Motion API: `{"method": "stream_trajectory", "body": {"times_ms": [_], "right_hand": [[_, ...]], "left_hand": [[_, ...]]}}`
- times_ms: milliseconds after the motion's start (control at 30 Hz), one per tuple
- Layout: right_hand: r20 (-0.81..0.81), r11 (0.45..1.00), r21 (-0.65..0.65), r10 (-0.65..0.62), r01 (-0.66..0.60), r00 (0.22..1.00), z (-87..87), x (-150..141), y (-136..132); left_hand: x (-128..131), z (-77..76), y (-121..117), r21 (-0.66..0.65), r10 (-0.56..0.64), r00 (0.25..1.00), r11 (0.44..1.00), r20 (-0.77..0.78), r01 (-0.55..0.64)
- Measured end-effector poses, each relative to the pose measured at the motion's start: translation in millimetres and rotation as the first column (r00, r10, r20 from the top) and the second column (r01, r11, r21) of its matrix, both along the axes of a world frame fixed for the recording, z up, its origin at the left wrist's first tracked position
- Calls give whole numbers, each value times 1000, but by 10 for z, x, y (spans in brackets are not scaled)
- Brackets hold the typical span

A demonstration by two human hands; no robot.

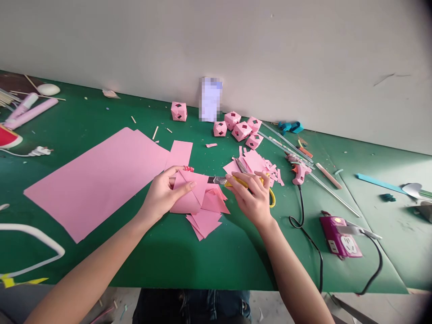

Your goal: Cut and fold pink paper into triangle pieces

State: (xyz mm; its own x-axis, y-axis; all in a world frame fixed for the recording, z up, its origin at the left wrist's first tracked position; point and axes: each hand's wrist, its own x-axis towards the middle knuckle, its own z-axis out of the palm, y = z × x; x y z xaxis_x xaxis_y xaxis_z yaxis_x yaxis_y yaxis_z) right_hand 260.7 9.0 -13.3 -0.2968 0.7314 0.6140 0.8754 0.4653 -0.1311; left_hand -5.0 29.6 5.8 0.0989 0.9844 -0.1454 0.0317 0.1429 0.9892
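Observation:
My left hand (167, 191) pinches a folded pink paper (189, 191) above the table, its thumb lying across the front. My right hand (253, 193) is closed around a yellow utility knife (230, 181), whose dark blade reaches to the paper's right edge; part of the blade may be behind it. Below the held paper lie several loose pink paper pieces (205, 222). Partly hidden by my right hand, a pair of scissors (241, 166) with a yellow handle rests on pink paper scraps (253, 159).
Large pink sheets (97, 184) lie left on the green table (151, 261). Several pink paper shapes with cut-out holes (241, 130) stand at the back near a blurred phone (210, 100). A pink glue gun (299, 171) and a purple power strip (340, 236) with cords lie right.

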Motion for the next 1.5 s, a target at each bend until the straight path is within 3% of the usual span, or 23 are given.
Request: {"method": "stream_trajectory", "body": {"times_ms": [200,400,600,767,1000,1233,1333,1500], "right_hand": [[0,997,58,57,-57,998,-9,27,1],[5,1000,-7,17,-17,1000,-19,38,0],[4,999,12,33,-33,999,5,73,20],[-10,995,101,21,-20,1000,21,127,47],[-30,997,69,27,-25,999,38,147,48],[5,990,86,114,-114,993,15,88,18],[-23,972,171,165,-158,986,-20,56,27],[-16,964,209,172,-165,985,-54,26,25]], "left_hand": [[-63,-29,-5,79,11,993,997,-119,-2],[-75,13,5,60,-1,992,998,-124,9],[-89,1,25,97,-10,988,995,-157,26],[-133,-1,43,89,-26,975,995,-219,47],[-160,32,18,117,-38,960,990,-277,73],[-181,57,15,89,-126,920,981,-371,170],[-189,99,18,50,-170,890,976,-423,211],[-206,119,21,22,-213,888,970,-408,242]]}}
